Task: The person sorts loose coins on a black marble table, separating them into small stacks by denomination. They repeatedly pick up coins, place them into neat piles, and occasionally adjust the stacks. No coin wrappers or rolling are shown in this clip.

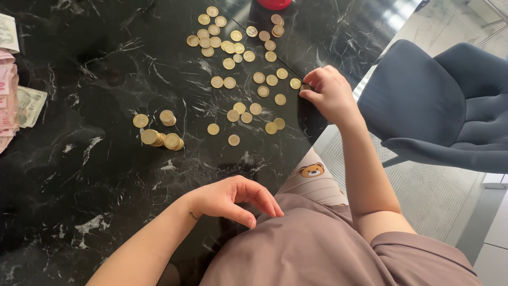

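Several gold coins lie scattered flat over the far middle of a black marble table. A few short coin stacks stand left of them. My right hand rests at the table's right edge, fingertips pinching a coin beside another coin. My left hand hangs loosely curled at the near edge of the table, above my lap, holding nothing that I can see.
Banknotes lie fanned along the left edge. A red round object sits at the far edge. A dark blue upholstered chair stands right of the table on a pale patterned floor.
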